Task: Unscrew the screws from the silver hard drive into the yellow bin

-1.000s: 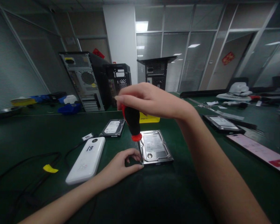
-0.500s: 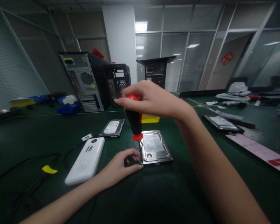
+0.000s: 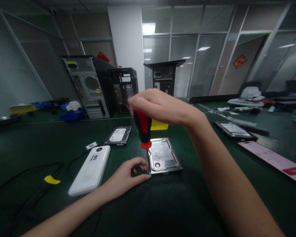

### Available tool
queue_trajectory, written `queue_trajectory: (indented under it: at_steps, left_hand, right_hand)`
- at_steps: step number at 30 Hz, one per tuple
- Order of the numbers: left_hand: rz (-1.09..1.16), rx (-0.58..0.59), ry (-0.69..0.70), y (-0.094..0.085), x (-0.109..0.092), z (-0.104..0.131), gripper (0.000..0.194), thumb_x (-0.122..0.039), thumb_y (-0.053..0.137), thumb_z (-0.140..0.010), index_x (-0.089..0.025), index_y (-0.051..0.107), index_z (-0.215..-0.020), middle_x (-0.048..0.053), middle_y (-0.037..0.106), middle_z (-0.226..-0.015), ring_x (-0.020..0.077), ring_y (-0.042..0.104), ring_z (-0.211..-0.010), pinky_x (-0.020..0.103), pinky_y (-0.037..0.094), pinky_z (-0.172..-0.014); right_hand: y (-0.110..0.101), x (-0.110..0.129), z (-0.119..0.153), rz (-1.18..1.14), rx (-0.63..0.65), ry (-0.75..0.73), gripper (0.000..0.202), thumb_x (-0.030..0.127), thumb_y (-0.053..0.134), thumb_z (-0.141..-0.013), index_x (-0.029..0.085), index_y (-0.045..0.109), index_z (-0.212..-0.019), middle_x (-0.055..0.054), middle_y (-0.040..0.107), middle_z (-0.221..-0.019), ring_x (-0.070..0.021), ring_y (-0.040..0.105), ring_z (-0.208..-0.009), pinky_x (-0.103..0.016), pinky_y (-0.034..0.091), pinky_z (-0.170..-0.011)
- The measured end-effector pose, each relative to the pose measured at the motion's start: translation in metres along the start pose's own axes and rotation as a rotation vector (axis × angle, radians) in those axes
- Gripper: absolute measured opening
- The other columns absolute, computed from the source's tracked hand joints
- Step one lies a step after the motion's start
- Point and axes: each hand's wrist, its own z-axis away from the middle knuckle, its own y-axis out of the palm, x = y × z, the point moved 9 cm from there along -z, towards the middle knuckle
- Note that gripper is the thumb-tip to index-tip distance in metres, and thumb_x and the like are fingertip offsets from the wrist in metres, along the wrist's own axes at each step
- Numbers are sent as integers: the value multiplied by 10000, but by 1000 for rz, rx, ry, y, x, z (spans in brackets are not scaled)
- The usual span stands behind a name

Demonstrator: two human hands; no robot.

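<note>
At lower left of the frame lies a white slab [image 3: 88, 176] marked 18. Right of it, the left hand [image 3: 127, 172], thumb and fingers parted in a half curl, meets the near-left corner of a silver hard drive [image 3: 164, 154], mid-frame. Above, the right hand [image 3: 160, 105] grips a red-and-black screwdriver [image 3: 145, 130], shaft down along the drive's left edge. Computer cases [image 3: 106, 87] stand behind, upper left.

White slab [image 3: 90, 174] marked 18; blue tray [image 3: 72, 116] beside computer tower [image 3: 90, 87]; pink-screened phone [image 3: 271, 161].
</note>
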Motion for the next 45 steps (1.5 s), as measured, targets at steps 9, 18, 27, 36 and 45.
queue_trajectory:
  at_steps: [9, 18, 27, 36, 45]
  left_hand:
    - [-1, -8, -4, -1, -2, -1, 249, -344, 639, -814, -187, 628, -1007, 24, 654, -1003, 205, 592, -932, 283, 416, -761]
    - [-13, -8, -6, -1, -2, 0, 263, -354, 638, -812, -188, 627, -1015, 32, 656, -1017, 212, 589, -945, 285, 422, -764]
    - [-16, 0, 0, 0, -2, 0, 249, -337, 629, -816, -192, 623, -1018, 30, 654, -1017, 205, 587, -944, 283, 426, -767]
    - [-10, -1, -3, -1, 0, 0, 268, -354, 637, -814, -192, 627, -1028, 30, 651, -1018, 209, 587, -948, 286, 427, -775]
    - [-20, -7, 0, 0, 2, -1, 263, -357, 635, -812, -197, 629, -1020, 32, 657, -1028, 206, 588, -940, 276, 421, -756]
  right_hand:
    - [4, 5, 0, -28, 53, -35, 388, 348, 316, -966, 134, 511, -709, -4, 503, -710, -79, 450, -638, -225, 333, -601]
    - [7, 3, 0, -85, 60, 2, 493, 524, 414, -917, 136, 492, -623, 47, 382, -580, -45, 343, -511, -215, 260, -506]
    - [3, 1, -1, 11, -8, 20, 545, 579, 378, -906, 119, 554, -673, 11, 484, -621, -57, 408, -541, -216, 285, -519]
    - [3, -4, -1, -59, -6, 59, 605, 542, 256, -954, 111, 570, -669, -16, 545, -645, -70, 476, -564, -220, 347, -571]
    - [0, 5, -2, -31, -9, -59, 429, 363, 303, -981, 109, 633, -876, -49, 604, -880, -111, 530, -799, -217, 381, -687]
